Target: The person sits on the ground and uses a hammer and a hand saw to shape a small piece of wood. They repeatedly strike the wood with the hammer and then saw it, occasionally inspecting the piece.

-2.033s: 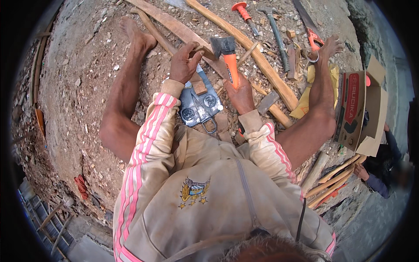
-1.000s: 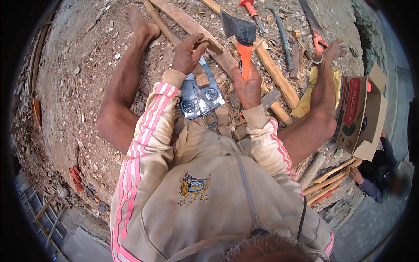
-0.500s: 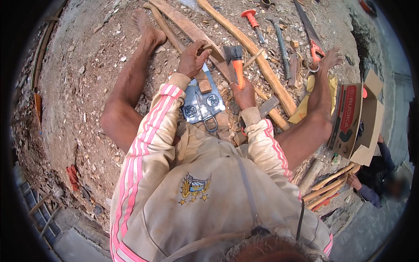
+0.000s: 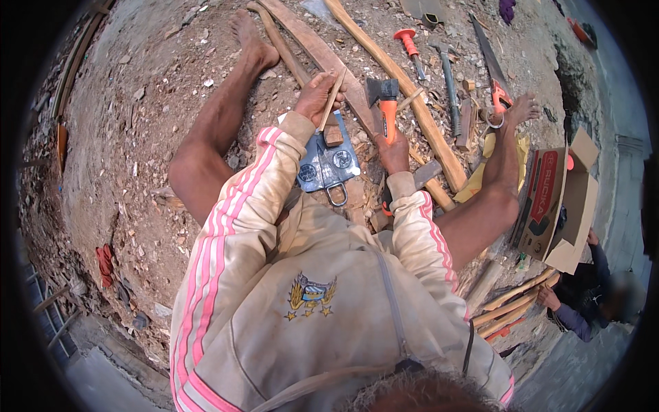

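Head view: nearest the lens, a pale jacket (image 4: 274, 357) with pink-striped sleeves is worn. Between the bare legs, a flat blue-grey sheet (image 4: 321, 170) with a metal loop (image 4: 337, 195) is laid on the stony ground (image 4: 137, 151). The sheet's far part is overlapped by a wooden block (image 4: 333, 136); whether the block is joined to the wood beyond it cannot be told. To the right of the sheet, a hatchet (image 4: 388, 118) is held by the right hand (image 4: 393, 152), whose fingers are wrapped around the orange handle. Slightly farther out, a thin stick (image 4: 333, 100) is pinched between the thumb and fingers of the left hand (image 4: 317, 99); a gap is seen between the stick and the hatchet's dark head. Off to the right, an open cardboard box (image 4: 542, 206) is set beside the leg. Beyond the hands, a curved pole (image 4: 283, 44), a reddish board (image 4: 309, 40) and a long yellowish pole (image 4: 439, 147) are laid out. Past these, an orange-handled chisel (image 4: 406, 42), a hammer (image 4: 449, 89) and a saw (image 4: 487, 51) are spread apart from one another.
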### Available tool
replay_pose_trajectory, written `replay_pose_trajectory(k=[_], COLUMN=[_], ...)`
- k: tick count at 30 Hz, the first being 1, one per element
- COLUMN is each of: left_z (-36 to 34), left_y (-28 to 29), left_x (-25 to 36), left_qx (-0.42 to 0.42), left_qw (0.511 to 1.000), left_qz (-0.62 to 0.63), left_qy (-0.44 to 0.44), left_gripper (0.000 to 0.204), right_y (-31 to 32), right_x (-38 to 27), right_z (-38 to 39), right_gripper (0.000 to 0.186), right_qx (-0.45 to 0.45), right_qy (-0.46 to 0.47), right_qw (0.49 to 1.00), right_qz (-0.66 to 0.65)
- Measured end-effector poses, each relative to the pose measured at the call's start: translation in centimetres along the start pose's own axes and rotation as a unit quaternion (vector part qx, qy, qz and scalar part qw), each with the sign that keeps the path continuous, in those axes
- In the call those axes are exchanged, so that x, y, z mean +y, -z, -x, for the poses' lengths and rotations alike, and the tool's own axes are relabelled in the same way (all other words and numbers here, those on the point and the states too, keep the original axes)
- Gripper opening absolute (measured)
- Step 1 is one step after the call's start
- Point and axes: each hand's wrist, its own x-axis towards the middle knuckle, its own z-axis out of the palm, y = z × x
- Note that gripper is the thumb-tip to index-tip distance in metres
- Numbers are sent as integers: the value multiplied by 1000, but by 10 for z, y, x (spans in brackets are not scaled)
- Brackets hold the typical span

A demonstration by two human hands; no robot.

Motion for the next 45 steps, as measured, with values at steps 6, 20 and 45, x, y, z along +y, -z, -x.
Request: replay_pose_trajectory(k=[6, 20, 45], left_z=[8, -3, -51], left_y=[-7, -20, -91], left_x=[-12, 3, 43], left_qx=[-49, -86, -111], left_qw=[994, 885, 367], left_qz=[26, -429, -923], left_qy=[97, 159, -33], left_gripper=[30, 30, 57], right_y=[-3, 3, 15], right_x=[7, -8, -69], right_z=[0, 7, 11], right_gripper=[33, 34, 32], right_qx=[33, 48, 11], right_qy=[15, -32, 20], right_qw=[999, 998, 997], right_qz=[6, 10, 75])
